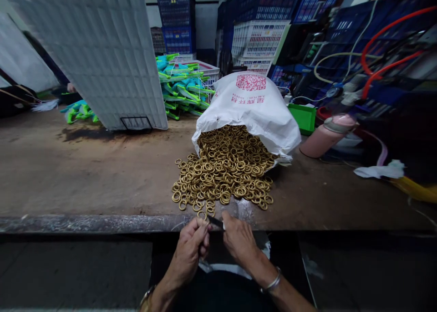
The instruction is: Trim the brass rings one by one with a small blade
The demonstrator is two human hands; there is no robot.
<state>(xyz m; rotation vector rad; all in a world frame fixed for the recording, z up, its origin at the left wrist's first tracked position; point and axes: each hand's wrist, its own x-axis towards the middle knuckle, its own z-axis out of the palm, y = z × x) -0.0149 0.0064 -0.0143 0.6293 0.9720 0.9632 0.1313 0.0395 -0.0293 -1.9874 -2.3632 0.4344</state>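
Ring [198, 213] sits pinched between closed left fingers [200, 232].

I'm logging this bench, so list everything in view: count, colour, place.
Table: one, brown, across the view
Sack: one, white with red print, on the table
Rings: many, brass-coloured, heaped at the sack's mouth
Panel: one, pale grey, standing left
Plastic pieces: many, teal and lime, beside the panel
Crates: several, blue and white, stacked behind
Tray: one, green, right of the sack
Container: one, pink, tilted, right
Hoses: several, red and pale, upper right
Scrap: one, white, far right
Tool: one, dark, near edge
Wristbands: two, silver and yellowish, both wrists
Left hand: one, bare, pinching a ring
Right hand: one, bare, holding the tool
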